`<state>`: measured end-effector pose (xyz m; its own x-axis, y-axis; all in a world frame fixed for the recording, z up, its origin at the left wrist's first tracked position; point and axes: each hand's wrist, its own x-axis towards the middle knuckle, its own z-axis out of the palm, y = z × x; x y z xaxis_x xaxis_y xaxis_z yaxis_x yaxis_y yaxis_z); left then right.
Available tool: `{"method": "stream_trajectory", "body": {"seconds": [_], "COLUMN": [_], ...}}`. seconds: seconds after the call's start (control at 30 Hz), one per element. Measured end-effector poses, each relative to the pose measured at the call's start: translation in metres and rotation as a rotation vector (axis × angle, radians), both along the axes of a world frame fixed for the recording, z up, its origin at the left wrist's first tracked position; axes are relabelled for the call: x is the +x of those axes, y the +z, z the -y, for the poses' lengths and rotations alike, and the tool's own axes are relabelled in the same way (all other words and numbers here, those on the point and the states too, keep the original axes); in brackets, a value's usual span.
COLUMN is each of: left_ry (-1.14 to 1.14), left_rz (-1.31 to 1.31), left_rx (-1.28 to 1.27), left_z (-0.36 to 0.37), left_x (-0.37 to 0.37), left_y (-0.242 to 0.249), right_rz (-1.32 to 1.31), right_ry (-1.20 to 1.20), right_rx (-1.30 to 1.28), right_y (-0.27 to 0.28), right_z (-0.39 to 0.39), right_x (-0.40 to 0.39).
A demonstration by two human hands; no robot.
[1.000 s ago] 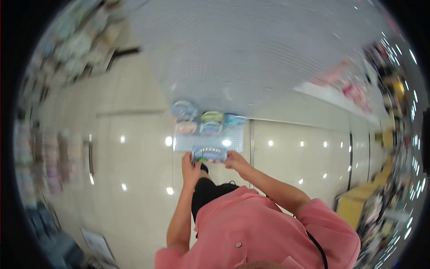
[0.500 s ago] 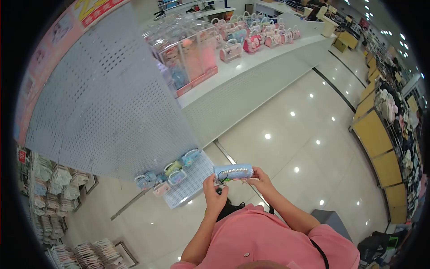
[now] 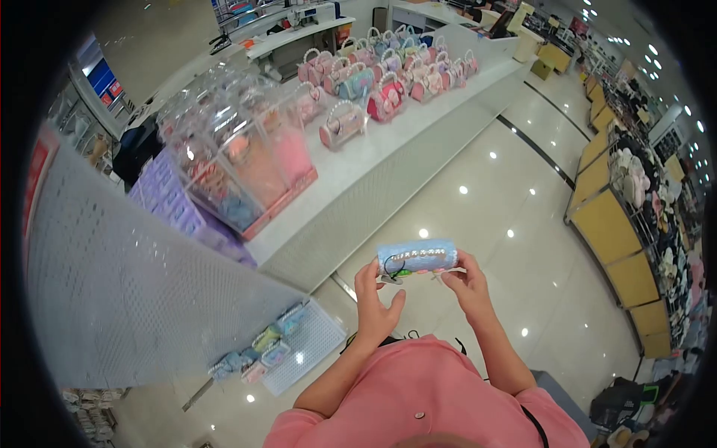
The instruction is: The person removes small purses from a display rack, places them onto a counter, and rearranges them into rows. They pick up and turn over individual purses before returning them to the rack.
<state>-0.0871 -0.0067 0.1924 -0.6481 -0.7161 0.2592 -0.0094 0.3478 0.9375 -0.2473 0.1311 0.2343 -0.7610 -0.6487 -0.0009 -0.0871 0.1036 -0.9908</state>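
A small light-blue handbag [image 3: 427, 248] with a white pearl handle is held out in front of my body, above the tiled floor. My left hand [image 3: 377, 302] has its fingers against the bag's left end, while the thumb stands apart. My right hand [image 3: 469, 284] grips the opposite end, fingers curled around it. A dark cord loop hangs at the left part of the bag, and small green and pink bits show along its lower edge.
Similar bags [image 3: 387, 97] crowd a white counter [image 3: 388, 145], beside clear plastic display boxes [image 3: 239, 149]. Several more lie by a low perforated shelf [image 3: 306, 355] at lower left. A perforated panel [image 3: 134, 291] rises on the left; yellow-fronted racks [image 3: 605, 231] line the right.
Both hands have carried the blue handbag up and away from my body, slightly right. My view has shifted, showing more of the counter. The left thumb has moved off the bag.
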Motion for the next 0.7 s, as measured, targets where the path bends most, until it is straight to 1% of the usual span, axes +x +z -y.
{"method": "stream_trajectory", "body": {"seconds": [0.13,0.23,0.3,0.4,0.53,0.63,0.7], "left_ry": [-0.038,-0.075,-0.072,-0.066,0.040,0.182,0.302], "left_rz": [-0.084,-0.087,-0.075,-0.101,-0.122,-0.156,-0.126], "left_rx": [-0.101,-0.172,-0.244,-0.276,-0.336,-0.370,-0.381], "left_z": [0.055,0.093,0.115,0.148,0.204,0.251,0.284], "left_x": [-0.064,-0.105,-0.127,-0.168,-0.222,-0.261,-0.287], "left_y": [0.038,0.063,0.072,0.088,0.100,0.103,0.111], "right_rz": [-0.255,-0.319,-0.351,-0.372,-0.424,-0.449,-0.433], "right_ry": [-0.040,-0.077,-0.064,-0.029,0.074,0.175,0.291], "right_rx": [0.002,-0.028,-0.064,-0.100,-0.208,-0.301,-0.323], "right_y": [0.036,0.049,0.053,0.064,0.073,0.078,0.093], "right_z": [0.045,0.073,0.093,0.132,0.208,0.278,0.327], "right_x": [-0.060,-0.094,-0.120,-0.167,-0.239,-0.291,-0.320]}}
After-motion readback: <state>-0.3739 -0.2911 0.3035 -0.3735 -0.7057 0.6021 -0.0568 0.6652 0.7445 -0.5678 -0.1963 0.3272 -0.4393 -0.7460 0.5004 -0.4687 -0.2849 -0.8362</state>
